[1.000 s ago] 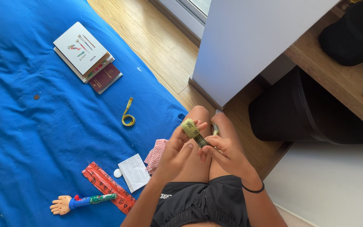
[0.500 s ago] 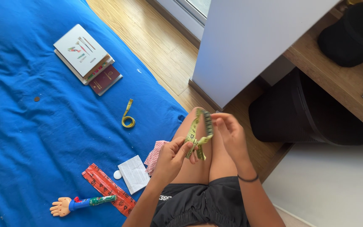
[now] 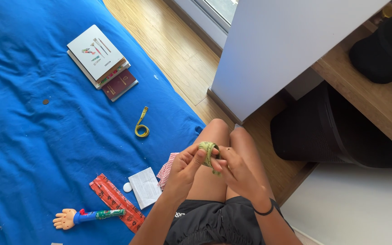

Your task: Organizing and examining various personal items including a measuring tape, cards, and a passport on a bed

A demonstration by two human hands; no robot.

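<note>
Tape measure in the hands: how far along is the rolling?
Done: most of the green tape measure is wound into a loose coil. In hand: left hand pinches the coil, right hand guides it, over the knees. Left: a short tail hangs below the coil, unwound. A second, yellow tape measure lies partly uncoiled on the blue sheet, untouched.

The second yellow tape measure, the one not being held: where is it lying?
The loose tape measure lies on the blue sheet, left of the knees, between the dark red booklet and the white leaflet.

Bright, even daylight; sharp focus, soft shadows, no glare.
</note>
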